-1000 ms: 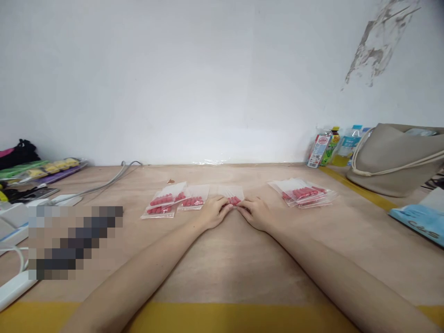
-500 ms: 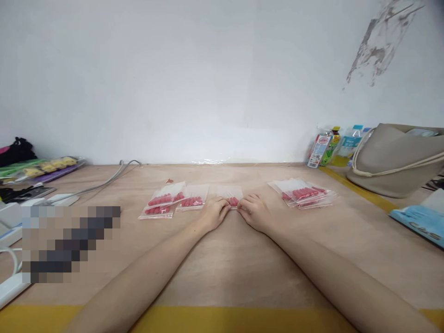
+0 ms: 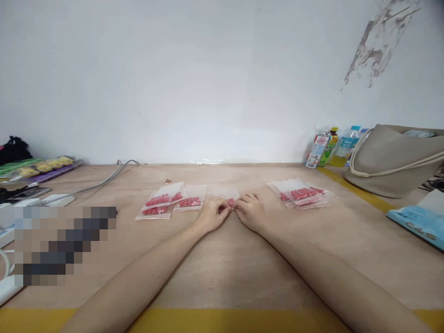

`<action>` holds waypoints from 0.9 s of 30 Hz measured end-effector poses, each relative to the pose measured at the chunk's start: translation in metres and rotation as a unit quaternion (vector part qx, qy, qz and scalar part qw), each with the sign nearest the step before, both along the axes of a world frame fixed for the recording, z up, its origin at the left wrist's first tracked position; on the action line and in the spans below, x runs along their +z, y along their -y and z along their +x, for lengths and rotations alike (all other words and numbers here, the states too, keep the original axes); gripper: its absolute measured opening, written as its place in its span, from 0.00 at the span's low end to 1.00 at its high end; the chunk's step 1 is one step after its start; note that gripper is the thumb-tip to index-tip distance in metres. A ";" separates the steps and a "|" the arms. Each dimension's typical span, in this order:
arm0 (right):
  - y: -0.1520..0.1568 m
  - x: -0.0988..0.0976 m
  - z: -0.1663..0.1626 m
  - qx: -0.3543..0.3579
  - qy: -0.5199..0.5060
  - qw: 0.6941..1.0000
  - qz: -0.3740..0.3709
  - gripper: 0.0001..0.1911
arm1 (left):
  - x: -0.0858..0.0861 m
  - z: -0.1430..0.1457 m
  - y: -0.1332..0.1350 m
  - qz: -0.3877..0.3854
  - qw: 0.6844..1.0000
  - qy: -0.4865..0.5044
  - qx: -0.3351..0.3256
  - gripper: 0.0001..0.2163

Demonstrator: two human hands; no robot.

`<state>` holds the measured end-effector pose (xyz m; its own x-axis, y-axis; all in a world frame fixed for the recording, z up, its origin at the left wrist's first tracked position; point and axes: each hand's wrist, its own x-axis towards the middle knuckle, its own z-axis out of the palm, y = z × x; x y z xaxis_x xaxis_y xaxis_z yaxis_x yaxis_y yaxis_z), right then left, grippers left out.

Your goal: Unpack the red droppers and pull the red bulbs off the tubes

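Clear bag of red pieces (image 3: 225, 190) lies flat near the middle of a wooden table (image 3: 225, 268), just beyond the two hands. At the far left, a black bundle (image 3: 14, 150) sits by the wall (image 3: 173, 69), with packets of yellow and green items (image 3: 52, 164) in front of it; a grey cable (image 3: 100, 185) curves across the wood, and a dark object (image 3: 65, 245) nearer the front is pixelated beyond recognition. Further right come overlapping clear bags (image 3: 161, 199) with red contents, then a similar single bag (image 3: 190, 199) beside them. The left hand (image 3: 213, 215) and right hand (image 3: 250, 212) nearly meet, the fingers of each pinching the middle bag's near edge. Right of them rests another pile of bags (image 3: 301, 192). Beyond it, a yellow stripe (image 3: 360, 192) runs along the table, with a carton (image 3: 317, 150) and a blue-capped bottle (image 3: 347, 148) against the wall. A beige bag (image 3: 398, 162) slumps alongside, with a light-blue packet (image 3: 419, 222) nearer the front. Above, the pale wall has a peeling patch (image 3: 378, 46).
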<state>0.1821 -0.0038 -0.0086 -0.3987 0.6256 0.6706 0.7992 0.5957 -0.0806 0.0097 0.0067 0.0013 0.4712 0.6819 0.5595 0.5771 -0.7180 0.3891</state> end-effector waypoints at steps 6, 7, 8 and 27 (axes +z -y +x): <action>-0.001 0.000 0.000 0.018 0.000 1.000 -0.025 0.07 | 0.003 0.004 0.002 0.001 1.000 0.007 -0.013 0.05; -0.002 0.000 0.000 0.025 -0.002 0.999 -0.028 0.07 | 0.003 0.005 0.001 -0.001 1.000 0.010 -0.021 0.05; -0.002 -0.001 0.001 0.032 -0.004 0.999 -0.030 0.07 | 0.003 0.005 0.000 -0.008 0.999 0.014 -0.028 0.06; -0.001 0.004 -0.008 0.052 0.038 0.997 -0.039 0.06 | -0.004 0.006 -0.010 -0.055 0.995 0.074 0.039 0.06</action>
<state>0.1738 -0.0028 -0.0042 -0.5119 0.6274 0.5868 0.7388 0.6701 -0.0718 0.0160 0.0162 -0.0024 0.3328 0.7739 0.5389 0.5593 -0.6221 0.5479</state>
